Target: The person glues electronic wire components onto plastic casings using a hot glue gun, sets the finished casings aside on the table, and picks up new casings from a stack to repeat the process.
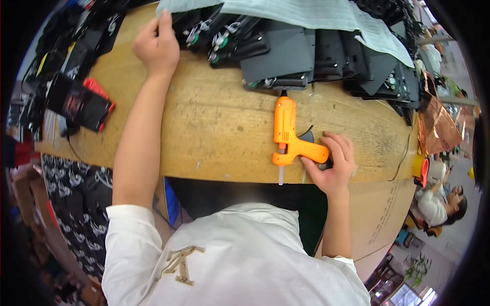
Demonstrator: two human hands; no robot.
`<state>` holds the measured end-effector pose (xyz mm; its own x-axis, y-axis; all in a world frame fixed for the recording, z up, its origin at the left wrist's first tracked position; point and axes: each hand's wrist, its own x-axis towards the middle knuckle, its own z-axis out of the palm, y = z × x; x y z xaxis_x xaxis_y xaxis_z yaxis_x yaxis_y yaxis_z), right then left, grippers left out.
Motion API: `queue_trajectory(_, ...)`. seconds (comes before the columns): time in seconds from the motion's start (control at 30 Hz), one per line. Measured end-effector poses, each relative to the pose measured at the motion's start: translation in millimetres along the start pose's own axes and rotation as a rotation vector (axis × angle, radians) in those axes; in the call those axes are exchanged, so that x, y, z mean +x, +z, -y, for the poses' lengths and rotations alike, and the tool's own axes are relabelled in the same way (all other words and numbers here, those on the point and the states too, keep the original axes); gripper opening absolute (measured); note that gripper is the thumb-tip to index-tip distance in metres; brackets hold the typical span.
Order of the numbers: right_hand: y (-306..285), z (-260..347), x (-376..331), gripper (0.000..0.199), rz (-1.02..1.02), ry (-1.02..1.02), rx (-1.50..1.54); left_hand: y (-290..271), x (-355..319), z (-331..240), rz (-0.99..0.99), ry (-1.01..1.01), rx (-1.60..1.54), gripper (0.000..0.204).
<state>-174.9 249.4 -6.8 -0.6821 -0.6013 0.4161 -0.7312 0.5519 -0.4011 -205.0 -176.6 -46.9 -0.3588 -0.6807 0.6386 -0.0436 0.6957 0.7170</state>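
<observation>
Left hand (157,47) at pale sheet's edge (296,14), grip unclear | right hand (336,167) spread loosely around handle (312,151) of orange glue gun (285,120) on worktop (219,132) | black casings (280,53) partly under sheet, insides hidden

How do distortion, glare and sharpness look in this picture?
Head view: strong fisheye distortion curves the near edge of the table, and the corners go black; also in the head view, the orange glue gun and right hand look fairly sharp, while a bright patch at lower right looks washed out.
</observation>
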Motion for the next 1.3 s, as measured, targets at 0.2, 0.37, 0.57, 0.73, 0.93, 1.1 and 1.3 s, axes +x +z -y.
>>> queue_trajectory(0.2, 9, 1, -8, 0.049, -0.001, -0.004, 0.011, -6, -7, -8, -0.047, 0.042, -0.035, 0.036)
queue_trajectory(0.37, 6, 9, -9, 0.044, 0.049, 0.013, -0.030, -7, -13, -35, -0.060, 0.166, -0.037, 0.035)
queue_trajectory(0.57, 4, 2, -11, 0.042, 0.076, 0.015, 0.002, -9, -4, -35, -0.080, 0.259, -0.051, 0.037)
queue_trajectory(0.73, 3, 0, -16, 0.049, 0.049, -0.005, -0.015, -13, 4, -22, -0.158, 0.144, -0.058, 0.040)
queue_trajectory(0.93, 4, 9, -21, 0.044, -0.072, 0.050, 0.017, -15, 2, -13, -0.151, 0.076, -0.088, 0.041)
queue_trajectory(1.1, -2, -4, -62, 0.023, -0.460, -0.271, -0.159, -8, 0, -14, -0.159, 0.060, -0.123, 0.043)
queue_trajectory(1.3, 51, 93, -79, 0.019, 0.169, -0.330, 0.384, -21, 7, -10, -0.133, 0.033, -0.094, 0.044)
